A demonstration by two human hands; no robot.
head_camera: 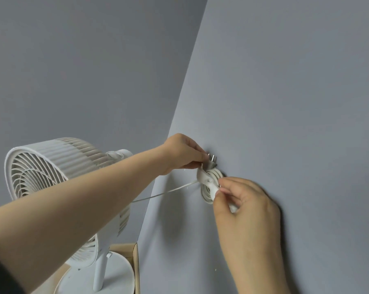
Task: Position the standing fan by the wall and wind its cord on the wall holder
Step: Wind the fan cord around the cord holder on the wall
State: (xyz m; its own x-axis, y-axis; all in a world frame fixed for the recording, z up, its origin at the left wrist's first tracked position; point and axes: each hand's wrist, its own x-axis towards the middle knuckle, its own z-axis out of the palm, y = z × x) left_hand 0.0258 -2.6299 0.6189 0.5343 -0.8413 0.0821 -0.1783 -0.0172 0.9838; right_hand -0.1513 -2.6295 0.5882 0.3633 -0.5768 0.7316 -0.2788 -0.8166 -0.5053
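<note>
The fan [58,187] stands in the corner, close to the wall [285,92], its round base [107,279] on the floor beside a cardboard box [134,264]; the positioning step appears done. Most of the cord [168,190] lies in white coils around the holder [211,183] fixed to the wall, and one taut run leads from the coils back toward the fan. The left hand [183,153] pinches the plug [211,160], prongs up, just above the coils and against the wall. The right hand [247,204] grips a white part at the lower side of the coils between thumb and fingertips; whether this is a tab of the holder or the cord's end section cannot be told. What seems left is to seat the plug end so that the winding does not spring loose. Nothing blocks the holder; the left forearm crosses in front of the fan head and hides part of it.
</note>
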